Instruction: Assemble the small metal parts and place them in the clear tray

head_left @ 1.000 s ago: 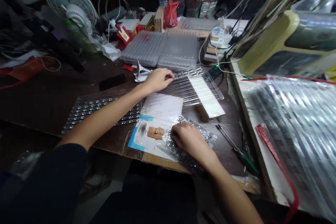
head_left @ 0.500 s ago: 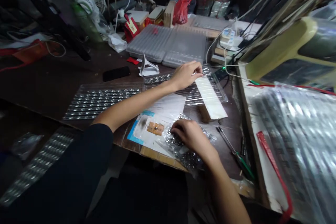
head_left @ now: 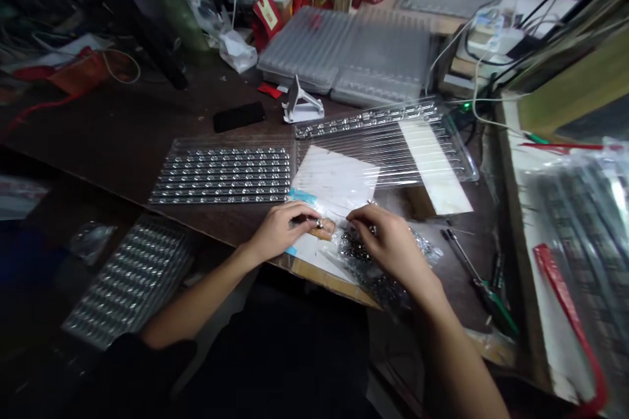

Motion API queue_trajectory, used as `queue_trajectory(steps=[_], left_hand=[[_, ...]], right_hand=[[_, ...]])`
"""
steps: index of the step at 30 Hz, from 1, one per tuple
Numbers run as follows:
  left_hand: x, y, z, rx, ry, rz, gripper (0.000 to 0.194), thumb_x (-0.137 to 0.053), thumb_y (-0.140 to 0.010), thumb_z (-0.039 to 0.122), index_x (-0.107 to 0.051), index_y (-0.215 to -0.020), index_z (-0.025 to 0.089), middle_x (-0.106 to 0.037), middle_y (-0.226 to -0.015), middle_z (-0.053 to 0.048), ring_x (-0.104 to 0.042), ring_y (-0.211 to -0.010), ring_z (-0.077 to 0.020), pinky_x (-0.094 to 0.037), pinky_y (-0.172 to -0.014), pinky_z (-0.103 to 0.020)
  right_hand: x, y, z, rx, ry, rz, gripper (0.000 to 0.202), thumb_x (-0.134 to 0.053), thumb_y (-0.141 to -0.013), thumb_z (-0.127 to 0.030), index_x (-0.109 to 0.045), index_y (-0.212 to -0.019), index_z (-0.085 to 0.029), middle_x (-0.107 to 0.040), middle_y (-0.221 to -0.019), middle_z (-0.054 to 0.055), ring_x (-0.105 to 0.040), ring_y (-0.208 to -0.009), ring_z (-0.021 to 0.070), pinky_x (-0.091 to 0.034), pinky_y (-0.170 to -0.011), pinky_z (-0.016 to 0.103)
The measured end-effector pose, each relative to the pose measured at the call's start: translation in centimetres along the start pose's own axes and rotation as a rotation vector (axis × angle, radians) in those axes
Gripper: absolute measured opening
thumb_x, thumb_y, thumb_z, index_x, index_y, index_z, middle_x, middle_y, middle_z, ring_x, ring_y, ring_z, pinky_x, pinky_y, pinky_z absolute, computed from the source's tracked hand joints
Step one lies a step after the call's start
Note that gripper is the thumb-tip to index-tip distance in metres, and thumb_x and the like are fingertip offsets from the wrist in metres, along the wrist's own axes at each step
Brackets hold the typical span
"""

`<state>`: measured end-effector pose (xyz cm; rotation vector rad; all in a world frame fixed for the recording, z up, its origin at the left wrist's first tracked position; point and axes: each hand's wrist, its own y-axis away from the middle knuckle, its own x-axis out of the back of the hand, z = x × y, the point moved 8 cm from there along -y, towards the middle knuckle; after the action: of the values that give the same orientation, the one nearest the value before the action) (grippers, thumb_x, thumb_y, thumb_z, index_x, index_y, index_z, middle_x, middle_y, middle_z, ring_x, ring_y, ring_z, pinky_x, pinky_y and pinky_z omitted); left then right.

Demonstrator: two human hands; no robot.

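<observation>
My left hand [head_left: 281,230] is closed in a pinch on a small shiny metal part [head_left: 319,224], just above a brown block [head_left: 325,230]. The block lies on a white sheet [head_left: 339,173] with blue tape [head_left: 303,196] on it. Over a plastic bag [head_left: 383,285] of small dark metal pieces [head_left: 352,245], my right hand [head_left: 390,242] has thumb and forefinger together; whatever is between them is too small to make out. Left of the sheet lies a clear tray [head_left: 221,175] filled with rows of shiny metal parts.
Behind the sheet, a ribbed clear tray [head_left: 393,160] has parts in its far row and a white strip [head_left: 435,167] across it. A green-handled screwdriver [head_left: 498,308] lies at right. A phone [head_left: 239,117] and white stand [head_left: 302,105] sit farther back, near stacked trays [head_left: 304,46].
My left hand has come back from the ribbed tray to the brown block and now pinches a small metal part. My right hand stays over the bag. The view has shifted.
</observation>
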<state>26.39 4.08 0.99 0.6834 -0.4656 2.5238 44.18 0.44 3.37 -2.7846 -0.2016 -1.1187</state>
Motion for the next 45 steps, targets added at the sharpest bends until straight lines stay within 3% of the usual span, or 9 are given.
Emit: queue_trajectory(steps=[5, 10, 18, 23, 29, 34, 39, 45], left_hand=[[-0.2, 0.1, 0.5, -0.075, -0.039, -0.003, 0.006, -0.070, -0.087, 0.024, -0.073, -0.090, 0.020, -0.076, -0.092, -0.004, -0.069, -0.087, -0.0184, -0.052, -0.082, -0.030], [-0.2, 0.5, 0.8, -0.125, -0.086, 0.024, 0.006, -0.069, -0.088, 0.022, -0.073, -0.091, 0.019, -0.075, -0.090, -0.004, -0.068, -0.085, -0.0177, -0.052, -0.080, -0.029], [-0.4, 0.7, 1.1, -0.145, -0.171, 0.013, 0.004, -0.069, -0.088, 0.023, -0.071, -0.089, 0.020, -0.075, -0.089, -0.003, -0.068, -0.086, -0.0194, -0.049, -0.079, -0.033], [1.7, 1.4, 0.7, -0.061, -0.171, 0.183, 0.005, -0.063, -0.091, 0.022, -0.068, -0.091, 0.020, -0.073, -0.093, -0.004, -0.066, -0.090, -0.0195, -0.050, -0.083, -0.033], [1.2, 2.7, -0.5, 0.001, -0.399, 0.048, 0.011, -0.064, -0.091, 0.024, -0.067, -0.101, 0.023, -0.073, -0.104, -0.003, -0.064, -0.096, -0.0222, -0.047, -0.084, -0.036], [1.3, 1.9, 0.6, 0.002, -0.338, 0.158, 0.007, -0.065, -0.090, 0.023, -0.067, -0.097, 0.021, -0.073, -0.097, -0.003, -0.065, -0.092, -0.0212, -0.047, -0.083, -0.035], [-0.3, 0.5, 2.7, -0.072, -0.186, 0.168, 0.003, -0.068, -0.087, 0.022, -0.067, -0.090, 0.020, -0.073, -0.091, -0.004, -0.066, -0.088, -0.0203, -0.049, -0.082, -0.034], [-1.7, 0.1, 2.4, -0.057, -0.159, 0.119, 0.001, -0.068, -0.087, 0.021, -0.068, -0.088, 0.021, -0.073, -0.086, -0.003, -0.064, -0.086, -0.0208, -0.049, -0.079, -0.035]], right_hand=[[-0.7, -0.4, -0.2, -0.011, -0.030, 0.005, 0.024, -0.054, -0.085, -0.008, -0.070, -0.089, -0.026, -0.073, -0.090, 0.006, -0.068, -0.083, 0.0228, -0.052, -0.078, 0.033], [-2.0, -0.4, -0.9, 0.061, -0.016, -0.022, 0.019, -0.053, -0.085, -0.009, -0.069, -0.091, -0.018, -0.072, -0.090, 0.006, -0.067, -0.083, 0.0206, -0.052, -0.077, 0.031], [-4.4, -0.6, -1.4, 0.049, 0.340, -0.074, 0.017, -0.053, -0.092, -0.014, -0.069, -0.095, -0.017, -0.070, -0.093, 0.008, -0.064, -0.086, 0.0216, -0.049, -0.078, 0.031], [-5.3, -0.6, -2.6, 0.136, 0.335, -0.104, 0.017, -0.053, -0.094, -0.013, -0.068, -0.101, -0.017, -0.069, -0.096, 0.008, -0.062, -0.087, 0.0208, -0.049, -0.078, 0.030], [-6.6, -0.1, -4.2, 0.270, 0.483, -0.159, 0.016, -0.053, -0.096, -0.015, -0.067, -0.103, -0.017, -0.068, -0.098, 0.010, -0.058, -0.088, 0.0232, -0.047, -0.077, 0.033], [-4.8, -0.2, -3.1, 0.139, 0.367, -0.178, 0.020, -0.054, -0.097, -0.019, -0.068, -0.111, -0.019, -0.069, -0.098, 0.007, -0.063, -0.090, 0.0199, -0.047, -0.077, 0.029], [-2.3, 0.2, -0.4, -0.060, 0.398, -0.211, 0.011, -0.065, -0.090, -0.029, -0.071, -0.092, -0.019, -0.070, -0.092, 0.006, -0.065, -0.084, 0.0214, -0.045, -0.068, 0.029], [-2.8, 0.5, -0.5, 0.004, 0.413, -0.248, 0.011, -0.059, -0.091, -0.020, -0.069, -0.086, -0.020, -0.070, -0.088, 0.011, -0.065, -0.084, 0.0276, -0.047, -0.068, 0.035]])
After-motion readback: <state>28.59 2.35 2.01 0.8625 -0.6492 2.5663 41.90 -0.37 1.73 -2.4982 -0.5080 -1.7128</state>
